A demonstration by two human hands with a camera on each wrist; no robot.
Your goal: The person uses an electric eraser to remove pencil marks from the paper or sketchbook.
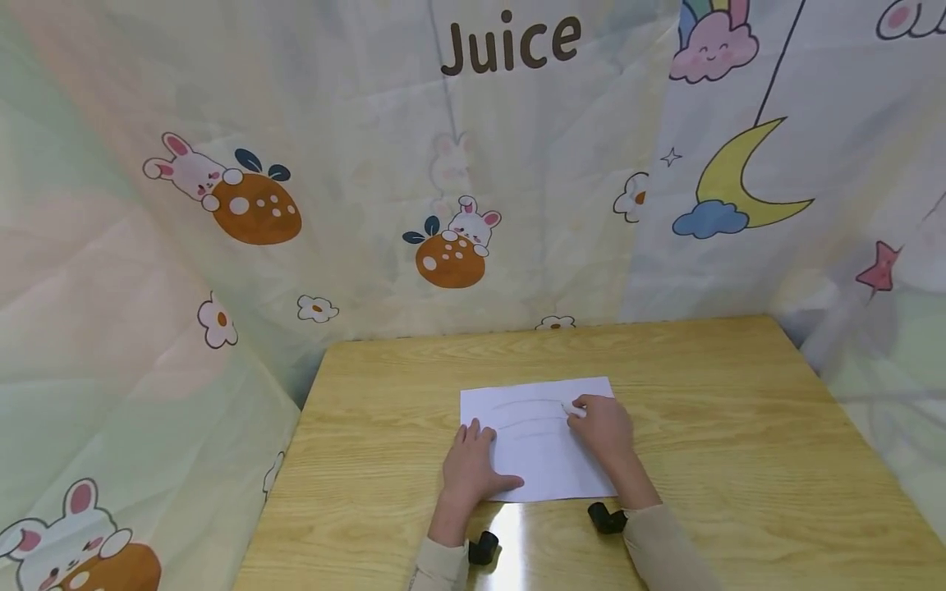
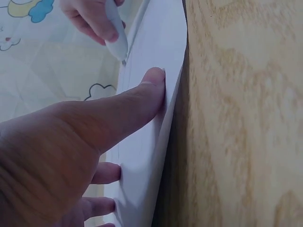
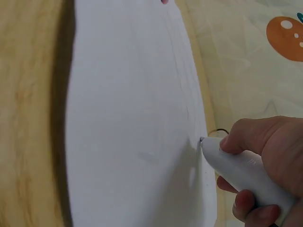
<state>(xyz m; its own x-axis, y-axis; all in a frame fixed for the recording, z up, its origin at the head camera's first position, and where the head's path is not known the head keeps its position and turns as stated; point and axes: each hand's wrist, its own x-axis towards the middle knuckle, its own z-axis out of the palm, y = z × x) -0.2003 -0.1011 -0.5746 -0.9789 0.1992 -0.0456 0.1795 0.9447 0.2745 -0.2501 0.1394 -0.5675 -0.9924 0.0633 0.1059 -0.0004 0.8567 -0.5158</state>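
A white sheet of paper (image 1: pixel 543 460) lies on the wooden table (image 1: pixel 709 386), with faint curved pencil-like lines on its upper half. My left hand (image 1: pixel 469 468) rests flat on the sheet's left side, thumb (image 2: pixel 137 101) and fingers straight, pressing it down. My right hand (image 1: pixel 602 423) grips a white pen (image 3: pixel 241 172), and its tip (image 3: pixel 202 140) touches the paper near the right end of the top line. The pen (image 2: pixel 116 38) also shows in the left wrist view, its tip on the paper (image 2: pixel 151 132).
Cartoon-printed cloth (image 1: pixel 443 205) with rabbits, oranges and the word "Juice" walls the table at the back and both sides. Two small black wrist mounts (image 1: pixel 484 546) sit just near of the paper. Bare wood (image 1: pixel 776 460) stretches right of the sheet.
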